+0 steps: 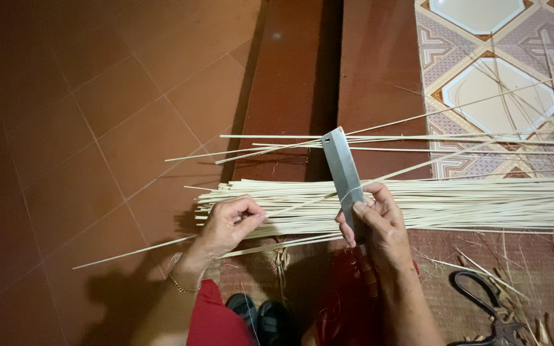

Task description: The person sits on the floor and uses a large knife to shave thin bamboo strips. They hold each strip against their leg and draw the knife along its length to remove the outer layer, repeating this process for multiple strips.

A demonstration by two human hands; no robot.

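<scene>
Left hand: fingers curled together, pinching one thin pale strip near its left end, right over the bundle of strips.

Right hand: fingers clamped around the lower part of a flat grey knife, thumb pressed on the blade face. Blade stands nearly upright, tip tilted slightly left, square end up. The pinched strip runs from the left hand across to the blade and meets it just above the right thumb.

Bundle lies flat across the floor, left ends just beside the left hand, running off the right edge. A few loose strips lie fanned out above it, behind the blade; one long loose one sticks out lower left of the left hand.

Floor: red-brown tiles on the left, patterned tiles top right, woven mat under the hands. Black scissors on the mat, lower right, well apart from the right hand. Thin bracelet on the left wrist. Red clothing and dark sandals at the bottom edge.
</scene>
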